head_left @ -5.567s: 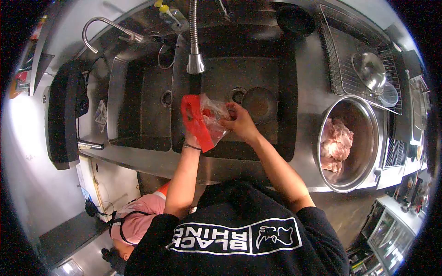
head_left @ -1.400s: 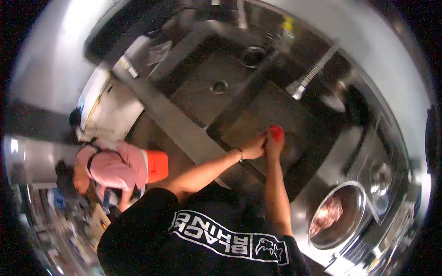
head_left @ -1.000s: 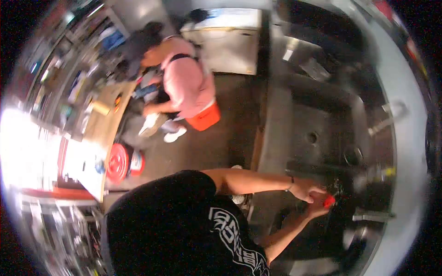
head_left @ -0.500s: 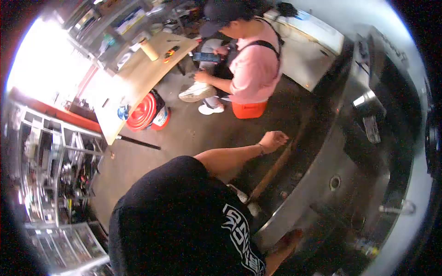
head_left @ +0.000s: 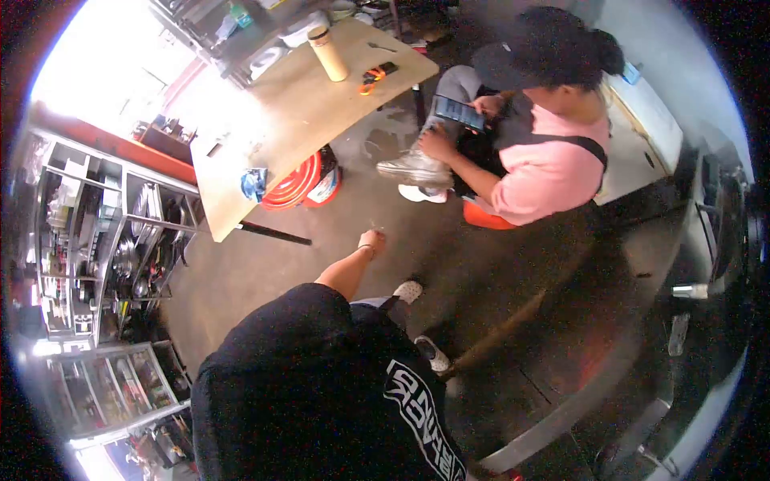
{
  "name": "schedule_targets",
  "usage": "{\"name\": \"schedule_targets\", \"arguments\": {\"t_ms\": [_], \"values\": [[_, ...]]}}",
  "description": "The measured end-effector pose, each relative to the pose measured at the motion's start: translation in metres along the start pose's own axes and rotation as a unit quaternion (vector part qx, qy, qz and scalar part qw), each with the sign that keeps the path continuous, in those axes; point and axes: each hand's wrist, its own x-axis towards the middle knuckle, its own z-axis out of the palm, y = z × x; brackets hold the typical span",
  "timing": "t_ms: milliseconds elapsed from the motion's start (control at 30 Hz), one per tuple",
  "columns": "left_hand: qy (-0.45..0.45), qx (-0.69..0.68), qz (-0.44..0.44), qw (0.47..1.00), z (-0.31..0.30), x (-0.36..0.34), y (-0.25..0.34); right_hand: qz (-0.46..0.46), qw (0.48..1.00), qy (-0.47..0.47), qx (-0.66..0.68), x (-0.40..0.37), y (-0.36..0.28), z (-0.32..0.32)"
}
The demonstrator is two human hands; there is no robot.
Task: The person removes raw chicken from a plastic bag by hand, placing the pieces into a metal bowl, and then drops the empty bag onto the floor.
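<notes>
Red bucket (head_left: 298, 181) on floor, half hidden under tabletop (head_left: 281, 120) edge | left hand (head_left: 371, 239) curled tight over floor near it, contents I can't tell | right hand out of frame

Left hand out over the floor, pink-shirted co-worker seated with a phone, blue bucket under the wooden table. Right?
No: the bucket under the wooden table is red, not blue, per the head view. Left hand over the floor and seated co-worker with phone hold.
</notes>
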Motion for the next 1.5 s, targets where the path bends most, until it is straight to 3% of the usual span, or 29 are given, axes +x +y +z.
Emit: {"name": "schedule_targets", "arguments": {"t_ms": [67, 167, 267, 333, 467, 533, 567, 600, 700, 733, 800, 867, 967, 1000, 1067, 1100, 1133, 1200, 1233, 1267, 1333, 1367, 1400, 1433, 1467, 1500], "values": [[0.000, 0.057, -0.049, 0.997, -0.028, 0.008, -0.014, -0.024, 1.000, 0.000, -0.016, -0.014, -0.016, 0.010], [-0.031, 0.132, -0.002, 0.991, -0.054, 0.014, -0.035, -0.048, 0.998, -0.020, -0.030, -0.034, -0.036, 0.028], [-0.030, 0.042, -0.065, 0.997, -0.034, 0.049, -0.077, -0.062, 0.997, -0.040, -0.035, -0.050, -0.048, 0.042], [-0.090, -0.181, -0.121, 0.972, -0.018, 0.068, -0.114, -0.074, 0.995, -0.057, -0.034, -0.057, -0.052, 0.048], [-0.041, -0.129, -0.095, 0.986, -0.052, 0.015, -0.097, -0.094, 0.992, -0.074, -0.036, -0.063, -0.049, 0.051], [-0.112, -0.357, -0.081, 0.924, -0.054, 0.020, -0.133, -0.107, 0.991, -0.072, -0.039, -0.066, -0.048, 0.052], [-0.056, -0.292, -0.097, 0.950, -0.050, 0.025, -0.145, -0.112, 0.990, -0.069, -0.041, -0.067, -0.046, 0.052], [-0.059, -0.285, -0.103, 0.951, -0.051, 0.028, -0.159, -0.118, 0.990, -0.067, -0.046, -0.067, -0.044, 0.050], [-0.014, -0.380, -0.165, 0.910, -0.070, 0.033, -0.189, -0.137, 0.987, -0.060, -0.063, -0.070, -0.042, 0.046], [0.016, -0.422, -0.138, 0.896, -0.071, 0.038, -0.207, -0.147, 0.985, -0.054, -0.070, -0.072, -0.045, 0.045], [0.021, -0.513, -0.211, 0.832, -0.082, 0.059, -0.233, -0.169, 0.982, -0.038, -0.071, -0.075, -0.053, 0.045], [0.088, -0.527, -0.256, 0.806, -0.092, 0.080, -0.240, -0.206, 0.976, -0.027, -0.069, -0.081, -0.063, 0.047], [0.064, -0.589, -0.211, 0.778, -0.102, 0.131, -0.294, -0.268, 0.961, -0.037, -0.050, -0.099, -0.086, 0.059], [0.061, -0.586, -0.211, 0.780, -0.108, 0.148, -0.297, -0.291, 0.955, -0.054, -0.033, -0.110, -0.093, 0.070], [0.093, -0.636, -0.275, 0.715, -0.124, 0.178, -0.303, -0.323, 0.937, -0.129, 0.009, -0.141, -0.100, 0.105], [0.081, -0.648, -0.258, 0.712, -0.120, 0.211, -0.334, -0.330, 0.924, -0.190, 0.032, -0.161, -0.100, 0.132], [0.076, -0.643, -0.259, 0.717, -0.133, 0.216, -0.314, -0.327, 0.906, -0.259, 0.064, -0.184, -0.094, 0.164], [0.170, -0.702, -0.274, 0.635, -0.158, 0.225, -0.277, -0.280, 0.856, -0.418, 0.121, -0.240, -0.077, 0.247], [0.162, -0.727, -0.264, 0.613, -0.160, 0.246, -0.288, -0.168, 0.852, -0.432, 0.243, -0.296, -0.077, 0.300], [0.156, -0.762, -0.249, 0.577, -0.168, 0.261, -0.294, -0.184, 0.858, -0.455, 0.151, -0.333, -0.062, 0.347], [0.172, -0.809, -0.121, 0.549, -0.171, 0.285, -0.313, -0.178, 0.819, -0.513, 0.184, -0.426, -0.061, 0.436], [0.162, -0.853, -0.137, 0.477, -0.175, 0.310, -0.345, -0.031, 0.776, -0.583, 0.238, -0.475, -0.071, 0.471], [0.150, -0.891, -0.151, 0.401, -0.179, 0.333, -0.375, -0.034, 0.765, -0.593, 0.250, -0.516, -0.072, 0.507], [0.174, -0.822, 0.039, 0.541, -0.184, 0.326, -0.366, 0.094, 0.712, -0.651, 0.247, -0.555, -0.076, 0.539], [0.000, -0.814, 0.292, 0.502, -0.196, 0.309, -0.359, 0.055, 0.688, -0.652, 0.314, -0.599, -0.075, 0.570], [-0.070, -0.791, 0.368, 0.484, -0.207, 0.301, -0.355, 0.116, 0.668, -0.676, 0.290, -0.637, -0.075, 0.598]]}}
